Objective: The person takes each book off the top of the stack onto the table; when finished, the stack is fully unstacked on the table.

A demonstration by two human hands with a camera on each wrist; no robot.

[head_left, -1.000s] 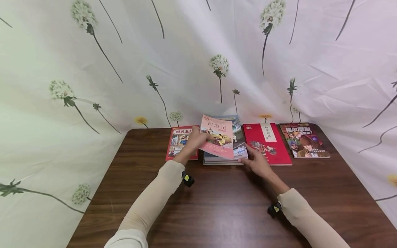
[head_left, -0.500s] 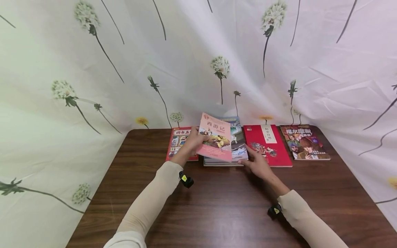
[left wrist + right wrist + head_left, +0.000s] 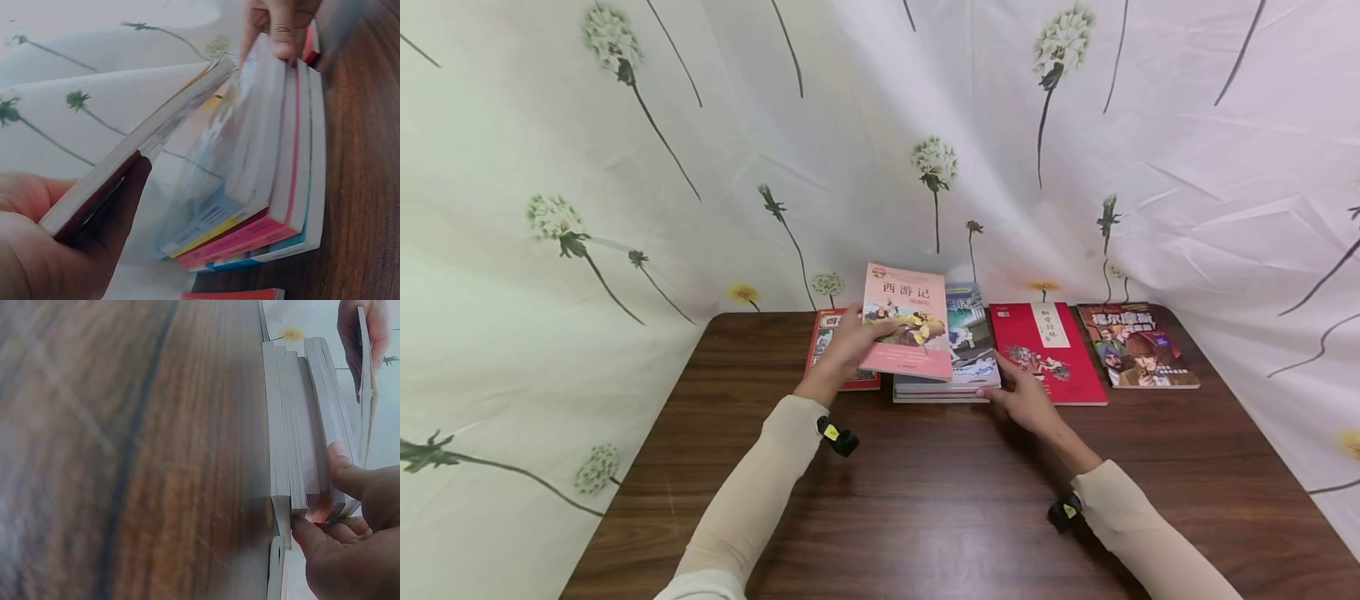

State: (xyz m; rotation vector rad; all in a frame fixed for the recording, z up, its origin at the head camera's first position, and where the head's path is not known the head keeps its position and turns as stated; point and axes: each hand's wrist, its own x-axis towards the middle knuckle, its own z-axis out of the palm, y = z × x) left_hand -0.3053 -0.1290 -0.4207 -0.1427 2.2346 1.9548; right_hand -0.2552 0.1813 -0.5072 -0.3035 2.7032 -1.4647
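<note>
My left hand (image 3: 844,343) grips a pink-covered book (image 3: 906,363) by its left side, thumb on the cover and fingers underneath. In the left wrist view this book (image 3: 128,147) is tilted and apart from the pile. Below and to the right lies a stack of several books (image 3: 974,354), topped by one with a blue and grey cover. My right hand (image 3: 1028,402) holds the stack's front right corner. The right wrist view shows its thumb on the edge of the upper books (image 3: 330,419), its fingers curled below them, and a narrow gap above the lower books (image 3: 284,437).
A red book (image 3: 859,382) lies left of the stack, partly covered by the left hand and pink book. To the right are another red book (image 3: 1075,367) and a dark comic-style book (image 3: 1138,350). A dandelion-print curtain (image 3: 850,167) hangs behind the brown wooden table (image 3: 925,500).
The pink book in my left hand has moved left off part of the stack, showing more of the blue and grey cover. My right hand has stayed at the stack's corner.
</note>
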